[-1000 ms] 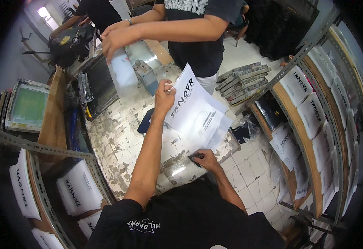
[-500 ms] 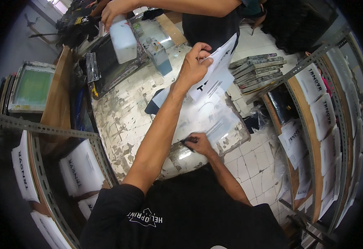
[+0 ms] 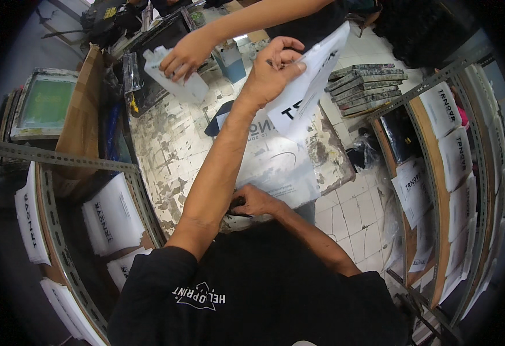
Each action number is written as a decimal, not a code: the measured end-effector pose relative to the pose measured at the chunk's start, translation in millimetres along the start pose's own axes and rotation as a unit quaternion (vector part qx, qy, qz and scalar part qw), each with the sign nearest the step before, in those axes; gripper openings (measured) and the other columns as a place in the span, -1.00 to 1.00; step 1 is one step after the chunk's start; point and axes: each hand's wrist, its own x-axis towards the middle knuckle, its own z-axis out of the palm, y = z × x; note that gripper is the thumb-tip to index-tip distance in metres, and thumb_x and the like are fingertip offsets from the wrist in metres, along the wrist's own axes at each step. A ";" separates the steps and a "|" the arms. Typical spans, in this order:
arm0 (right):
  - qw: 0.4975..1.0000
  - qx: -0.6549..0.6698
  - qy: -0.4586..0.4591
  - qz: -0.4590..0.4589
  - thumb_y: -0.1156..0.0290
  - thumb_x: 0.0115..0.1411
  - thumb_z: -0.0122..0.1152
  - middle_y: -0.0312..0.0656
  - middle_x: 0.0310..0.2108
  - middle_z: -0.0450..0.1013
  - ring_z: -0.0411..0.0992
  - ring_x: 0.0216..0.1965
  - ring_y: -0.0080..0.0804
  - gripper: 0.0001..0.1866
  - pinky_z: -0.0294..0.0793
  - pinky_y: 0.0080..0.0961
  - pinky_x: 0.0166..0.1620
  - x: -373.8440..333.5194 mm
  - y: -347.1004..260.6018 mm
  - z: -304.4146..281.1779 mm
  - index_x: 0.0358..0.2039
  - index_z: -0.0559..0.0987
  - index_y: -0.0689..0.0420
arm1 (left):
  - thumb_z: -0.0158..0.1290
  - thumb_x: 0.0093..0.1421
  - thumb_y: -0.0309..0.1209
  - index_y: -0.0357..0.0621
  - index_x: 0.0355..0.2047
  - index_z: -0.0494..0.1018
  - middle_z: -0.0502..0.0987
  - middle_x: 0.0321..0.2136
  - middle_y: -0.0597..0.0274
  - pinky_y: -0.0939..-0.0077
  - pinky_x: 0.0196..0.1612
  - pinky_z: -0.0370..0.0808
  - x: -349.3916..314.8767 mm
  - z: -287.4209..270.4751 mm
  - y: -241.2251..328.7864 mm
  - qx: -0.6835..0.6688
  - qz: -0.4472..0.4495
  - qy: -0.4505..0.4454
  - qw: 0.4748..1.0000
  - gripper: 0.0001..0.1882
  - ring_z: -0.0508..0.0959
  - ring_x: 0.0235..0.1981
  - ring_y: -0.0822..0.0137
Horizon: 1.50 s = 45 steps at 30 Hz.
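Note:
At the far side of the table, my left hand (image 3: 278,66) pinches the upper edge of a thin white printed sheet (image 3: 313,86), which hangs tilted from its fingers. A translucent printed sheet (image 3: 275,167) lies flat on the table below it. By the near table edge, my right hand (image 3: 258,202) is closed around something small and dark, too hidden to name. A dark blue piece (image 3: 220,118), partly under the flat sheet, shows beside my left forearm.
Across the table, another person's hand (image 3: 189,55) grips a whitish plastic bottle (image 3: 177,78). A square container of blue liquid (image 3: 229,63) stands beside it. Stacked frames (image 3: 368,89) sit beyond the table's right side. Shelves with printed sheets (image 3: 460,158) flank both sides.
My left hand has raised the white sheet and moved farther away, uncovering print on the flat sheet. My right hand has shifted left. The other person's hand has moved down along the bottle's side.

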 end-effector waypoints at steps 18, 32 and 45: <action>0.902 0.024 0.421 0.089 0.54 0.13 0.36 -0.21 -0.46 0.60 0.48 -0.43 -0.61 -0.87 0.47 -0.58 -0.33 -108.6 39.1 -74.9 -0.33 0.65 0.34 | 0.12 0.13 -0.67 -0.21 -0.01 0.37 0.59 -0.29 0.15 0.49 -0.21 0.49 -73.7 -49.8 -153.2 0.212 -0.153 0.306 0.915 -0.60 0.58 -0.29 0.38; 0.918 0.018 0.394 0.042 0.61 0.14 0.32 -0.29 -0.44 0.57 0.45 -0.41 -0.64 -0.89 0.45 -0.63 -0.31 -74.9 38.6 -86.8 -0.30 0.64 0.35 | 0.14 0.09 -0.65 -0.30 0.13 0.27 0.55 -0.05 -0.17 0.06 0.06 0.44 -91.9 -70.6 -168.3 0.391 -0.133 0.313 0.855 -0.43 0.56 -0.03 -0.18; 0.907 -0.005 0.421 0.001 0.59 0.10 0.34 -0.22 -0.43 0.57 0.46 -0.41 -0.59 -0.85 0.46 -0.58 -0.29 -36.4 15.6 -112.3 -0.30 0.64 0.36 | 0.60 -0.46 -0.07 -0.14 0.33 -0.09 0.01 0.34 -0.17 -0.13 0.31 -0.07 -72.2 -108.1 -98.9 0.492 -0.025 0.613 0.618 0.43 0.04 0.38 -0.09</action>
